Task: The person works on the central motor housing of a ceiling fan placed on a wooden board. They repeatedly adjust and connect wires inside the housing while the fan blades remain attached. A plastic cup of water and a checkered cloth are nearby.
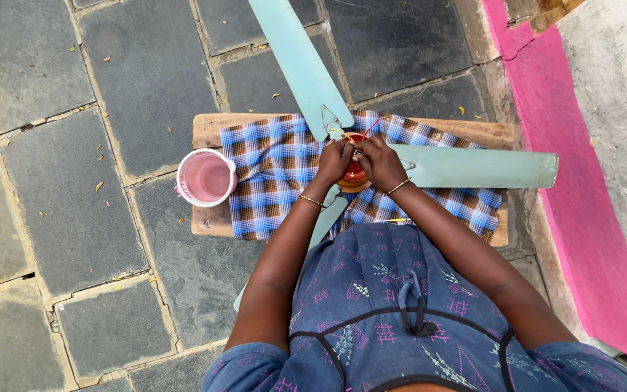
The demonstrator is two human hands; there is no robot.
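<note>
Both the left hand (pixel 335 161) and right hand (pixel 381 163) are clamped on the red round fan motor hub (pixel 355 171) with coloured wires, at the centre of the pale green metal fan blades (pixel 473 166). It rests on a blue-and-brown checked cloth (pixel 277 174) over the low wooden worktop (pixel 208 131); a pink plastic mug (pixel 205 178) stands at the left.

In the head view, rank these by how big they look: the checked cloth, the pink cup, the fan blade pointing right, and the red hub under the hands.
1. checked cloth
2. fan blade pointing right
3. pink cup
4. red hub, though both hands hide most of it, so its full size is unsure.
</note>
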